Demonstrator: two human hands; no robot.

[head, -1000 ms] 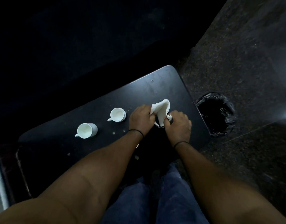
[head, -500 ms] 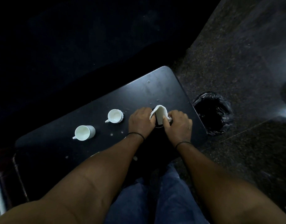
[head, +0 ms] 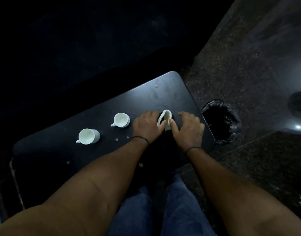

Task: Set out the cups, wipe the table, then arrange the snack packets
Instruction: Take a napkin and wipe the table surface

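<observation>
Two hands work a folded white cloth (head: 166, 120) at a dark cup on a black table (head: 156, 92).

The cloth is soft and creased, folded into a narrow upright strip tucked into a round dark cup (head: 165, 129) that barely stands out from the matte, smudged tabletop; most of its rim is hidden by the hands. The left hand (head: 147, 126) curls beside the cloth, thumb tip touching it; the right hand (head: 188, 129) has its fingers loosely spread and its thumb pressed on the cloth's lower edge. Two glossy white cups, one near (head: 121, 120) and one farther left (head: 87, 136), stand upright, handles pointing left. Pale crumbs (head: 116, 139) speckle the table. A bin with a crinkled black liner (head: 220, 120) sits on the speckled stone floor (head: 240, 65). The background is too dark to read.
</observation>
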